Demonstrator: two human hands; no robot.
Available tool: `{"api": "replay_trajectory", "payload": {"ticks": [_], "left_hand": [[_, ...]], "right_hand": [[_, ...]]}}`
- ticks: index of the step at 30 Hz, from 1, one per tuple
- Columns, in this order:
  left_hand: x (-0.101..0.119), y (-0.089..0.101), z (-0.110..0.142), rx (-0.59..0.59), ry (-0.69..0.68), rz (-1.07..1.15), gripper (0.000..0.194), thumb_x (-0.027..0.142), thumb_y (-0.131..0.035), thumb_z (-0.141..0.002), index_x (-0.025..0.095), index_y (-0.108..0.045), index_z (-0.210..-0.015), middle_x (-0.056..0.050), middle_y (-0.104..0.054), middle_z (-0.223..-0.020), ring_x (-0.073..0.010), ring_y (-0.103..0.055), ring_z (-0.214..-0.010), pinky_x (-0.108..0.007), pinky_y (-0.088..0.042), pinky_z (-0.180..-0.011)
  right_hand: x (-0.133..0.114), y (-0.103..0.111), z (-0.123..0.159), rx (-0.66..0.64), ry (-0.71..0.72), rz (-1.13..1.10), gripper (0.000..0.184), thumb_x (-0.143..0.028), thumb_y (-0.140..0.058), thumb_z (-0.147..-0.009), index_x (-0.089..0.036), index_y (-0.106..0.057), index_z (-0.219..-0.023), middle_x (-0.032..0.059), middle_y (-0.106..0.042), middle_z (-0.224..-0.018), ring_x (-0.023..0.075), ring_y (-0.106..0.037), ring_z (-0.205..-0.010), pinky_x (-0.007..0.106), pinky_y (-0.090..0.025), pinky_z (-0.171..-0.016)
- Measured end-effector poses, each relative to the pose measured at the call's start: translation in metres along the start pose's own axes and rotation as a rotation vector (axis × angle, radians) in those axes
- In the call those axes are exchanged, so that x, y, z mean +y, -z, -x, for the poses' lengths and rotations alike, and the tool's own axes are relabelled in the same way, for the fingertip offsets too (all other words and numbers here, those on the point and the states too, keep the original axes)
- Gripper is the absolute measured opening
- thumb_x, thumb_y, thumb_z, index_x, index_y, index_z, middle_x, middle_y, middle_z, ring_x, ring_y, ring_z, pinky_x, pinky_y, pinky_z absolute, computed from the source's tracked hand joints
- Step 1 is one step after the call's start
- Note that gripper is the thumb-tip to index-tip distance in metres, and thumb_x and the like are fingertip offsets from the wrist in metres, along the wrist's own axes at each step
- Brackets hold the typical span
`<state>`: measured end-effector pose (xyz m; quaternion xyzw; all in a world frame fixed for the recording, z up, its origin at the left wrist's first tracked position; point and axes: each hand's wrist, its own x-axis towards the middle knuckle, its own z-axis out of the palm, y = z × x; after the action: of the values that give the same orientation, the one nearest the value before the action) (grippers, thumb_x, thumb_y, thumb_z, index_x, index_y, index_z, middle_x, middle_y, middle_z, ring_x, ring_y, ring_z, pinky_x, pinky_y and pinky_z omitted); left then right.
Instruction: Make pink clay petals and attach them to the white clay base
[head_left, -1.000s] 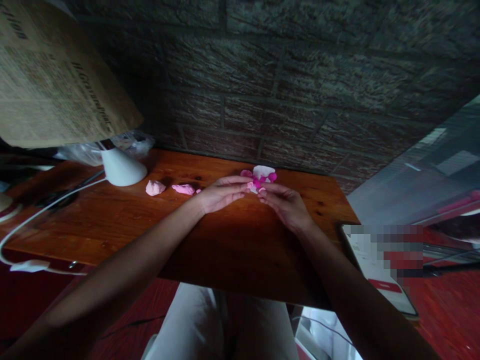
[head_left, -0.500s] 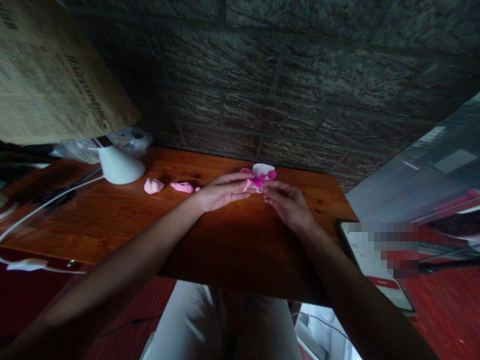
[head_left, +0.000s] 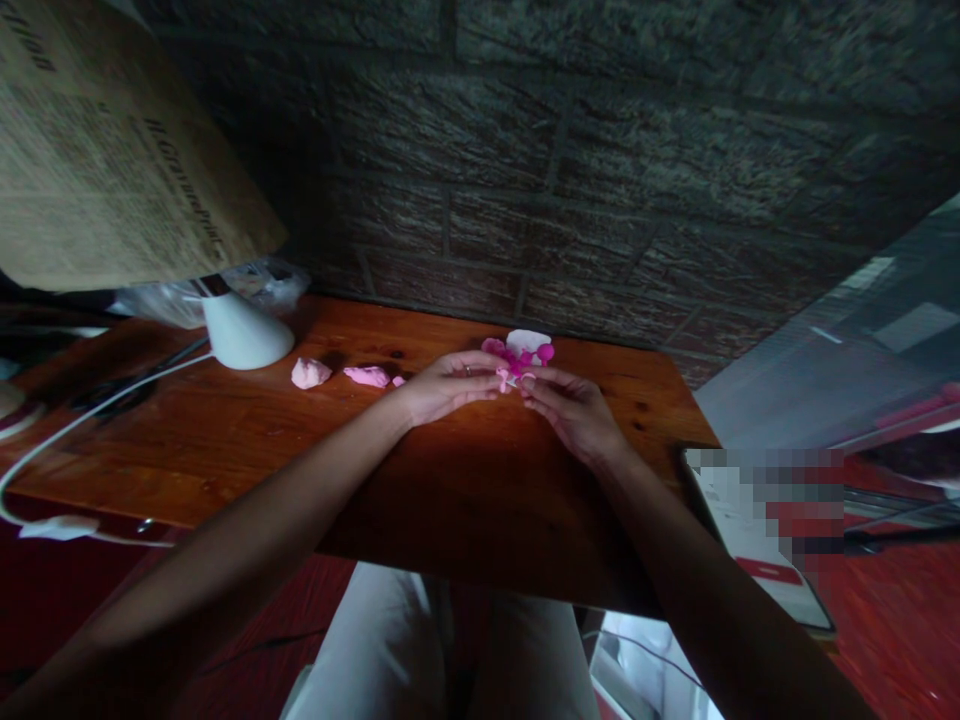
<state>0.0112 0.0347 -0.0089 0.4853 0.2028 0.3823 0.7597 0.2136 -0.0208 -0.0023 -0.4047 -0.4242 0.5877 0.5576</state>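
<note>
My left hand (head_left: 448,386) is closed, pinching a small piece of light pink modelling clay (head_left: 503,379) at its fingertips. From the other side, my right hand (head_left: 570,405) has thumb and finger pressed together on what looks like the same soft piece; its exact shape is too small to make out. Just behind the fingertips lie magenta clay pieces (head_left: 545,353), some rounded, against a whitish flat piece (head_left: 529,340). To the left on the wooden table (head_left: 480,500) sit a pale pink clay lump (head_left: 310,373) and a longer pink lump (head_left: 367,376), with a tiny bit beside it.
A lamp with a white base (head_left: 246,332) and a newsprint shade (head_left: 127,170) stands at the left, its cable running over the table edge. A plastic bag (head_left: 274,280) lies behind it. A dark brick wall (head_left: 495,150) closes off the back. A tablet-like device (head_left: 780,572) lies right.
My left fingers have curled in and drawn closer to the right fingertips around the light pink piece. More of the magenta pieces shows behind the hands. The view has shifted slightly.
</note>
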Motion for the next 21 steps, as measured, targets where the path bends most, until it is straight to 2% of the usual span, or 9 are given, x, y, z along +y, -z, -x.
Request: {"api": "replay_trajectory", "payload": {"ticks": [3,7,11,16,21], "left_hand": [[-0.0004,-0.0016,0.0003,0.012,-0.007,-0.004,0.034,0.020,-0.096,-0.065,0.014,-0.079,-0.094,-0.004,-0.078,-0.087,-0.0120,-0.073,-0.083,-0.025,-0.055,-0.084],[-0.0008,-0.0016,0.0003,0.023,-0.022,-0.012,0.034,0.020,-0.096,-0.064,0.015,-0.079,-0.094,-0.004,-0.078,-0.089,-0.0126,-0.073,-0.084,-0.029,-0.056,-0.089],[-0.0008,-0.0020,0.0006,0.031,-0.013,-0.048,0.033,0.022,-0.096,-0.064,0.015,-0.079,-0.091,-0.005,-0.078,-0.088,-0.0136,-0.072,-0.084,-0.030,-0.056,-0.088],[-0.0001,-0.0036,0.0015,0.033,-0.004,-0.069,0.033,0.024,-0.097,-0.063,0.014,-0.079,-0.089,-0.004,-0.077,-0.086,-0.0129,-0.071,-0.082,-0.029,-0.055,-0.086],[-0.0002,-0.0036,0.0017,0.037,-0.008,-0.079,0.033,0.024,-0.097,-0.063,0.014,-0.079,-0.090,-0.004,-0.077,-0.084,-0.0120,-0.070,-0.080,-0.027,-0.055,-0.082]], "right_hand": [[0.0003,0.0003,-0.0004,0.004,0.005,0.030,0.035,-0.043,-0.098,-0.054,-0.025,-0.082,-0.080,0.0004,-0.078,-0.079,0.0125,-0.067,-0.072,0.028,-0.056,-0.073],[-0.0003,0.0012,-0.0002,-0.035,0.068,0.096,0.032,-0.045,-0.095,-0.060,-0.025,-0.082,-0.081,0.0007,-0.077,-0.080,0.0141,-0.066,-0.072,0.032,-0.056,-0.075],[-0.0021,0.0009,0.0008,-0.027,0.163,0.138,0.029,-0.047,-0.093,-0.063,-0.027,-0.082,-0.080,0.0006,-0.078,-0.081,0.0165,-0.066,-0.074,0.035,-0.055,-0.076],[-0.0013,0.0007,0.0006,0.003,0.188,0.190,0.027,-0.046,-0.092,-0.065,-0.027,-0.083,-0.082,0.0003,-0.080,-0.084,0.0168,-0.067,-0.076,0.036,-0.054,-0.082],[-0.0005,0.0006,-0.0010,0.019,0.177,0.146,0.040,-0.042,-0.094,-0.061,-0.028,-0.079,-0.096,-0.0009,-0.080,-0.084,0.0173,-0.069,-0.076,0.036,-0.052,-0.085]]}}
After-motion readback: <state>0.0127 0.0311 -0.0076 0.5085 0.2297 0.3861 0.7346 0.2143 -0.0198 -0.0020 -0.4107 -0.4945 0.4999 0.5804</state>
